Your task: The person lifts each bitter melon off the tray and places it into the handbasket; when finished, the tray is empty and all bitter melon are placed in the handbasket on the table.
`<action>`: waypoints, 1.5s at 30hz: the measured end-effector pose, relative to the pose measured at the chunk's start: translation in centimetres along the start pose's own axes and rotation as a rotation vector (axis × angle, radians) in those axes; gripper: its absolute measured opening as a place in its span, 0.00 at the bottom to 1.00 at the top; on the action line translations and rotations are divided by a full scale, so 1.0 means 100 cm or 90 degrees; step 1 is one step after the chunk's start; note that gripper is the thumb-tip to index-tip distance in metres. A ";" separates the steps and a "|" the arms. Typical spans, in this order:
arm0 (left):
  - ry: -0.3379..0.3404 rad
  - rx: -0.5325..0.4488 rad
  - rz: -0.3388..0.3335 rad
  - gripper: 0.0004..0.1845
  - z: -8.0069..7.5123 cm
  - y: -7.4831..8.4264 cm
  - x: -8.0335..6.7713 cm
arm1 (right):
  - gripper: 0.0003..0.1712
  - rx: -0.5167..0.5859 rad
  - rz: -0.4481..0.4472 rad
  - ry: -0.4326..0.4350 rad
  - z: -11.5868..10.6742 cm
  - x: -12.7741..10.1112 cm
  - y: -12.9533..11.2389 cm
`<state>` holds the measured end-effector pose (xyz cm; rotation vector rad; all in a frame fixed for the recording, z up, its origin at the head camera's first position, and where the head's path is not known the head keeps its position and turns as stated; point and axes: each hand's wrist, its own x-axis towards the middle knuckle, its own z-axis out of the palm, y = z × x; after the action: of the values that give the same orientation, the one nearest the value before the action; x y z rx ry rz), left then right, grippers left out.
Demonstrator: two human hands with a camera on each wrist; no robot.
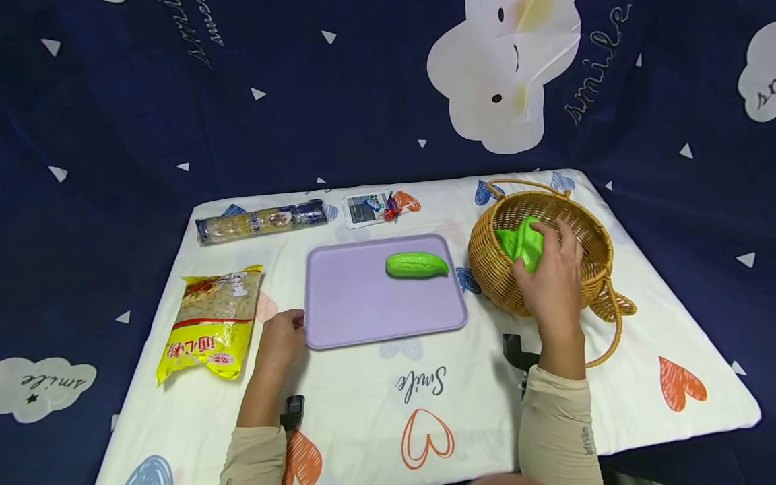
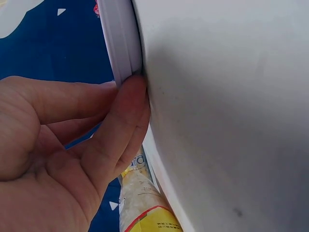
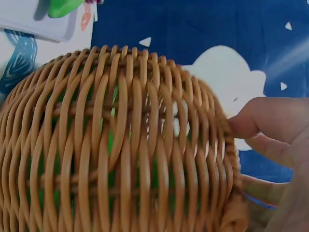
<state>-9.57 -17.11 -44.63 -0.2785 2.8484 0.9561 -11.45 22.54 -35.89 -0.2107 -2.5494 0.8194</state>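
Observation:
My left hand (image 1: 283,340) pinches the left rim of a lilac tray (image 1: 358,296). In the left wrist view its thumb and fingers (image 2: 130,99) close on the tray's edge. On the tray's right half lies a bumpy green bitter melon (image 1: 416,265). My right hand (image 1: 554,279) reaches over the near rim of a round wicker basket (image 1: 503,279) and grips a bright green, ridged toy vegetable (image 1: 529,244). More green (image 1: 506,241) shows beside it inside the basket. In the right wrist view, the basket's woven wall (image 3: 125,145) hides what the fingers hold.
A yellow bag of pasta (image 1: 212,323) lies left of my left hand. Behind the tray are a long clear-and-blue packet (image 1: 262,221) and a flat white pack (image 1: 366,209) with small wrapped candies (image 1: 391,210). The basket's handle (image 1: 617,330) hangs down at its right.

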 end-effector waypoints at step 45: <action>0.010 -0.002 -0.008 0.17 0.001 -0.001 -0.001 | 0.31 -0.247 -0.182 -0.433 0.138 0.019 -0.061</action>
<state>-9.39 -17.12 -44.75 -0.3039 2.8559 0.9604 -19.54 11.02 -41.55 0.3765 -3.2498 0.3004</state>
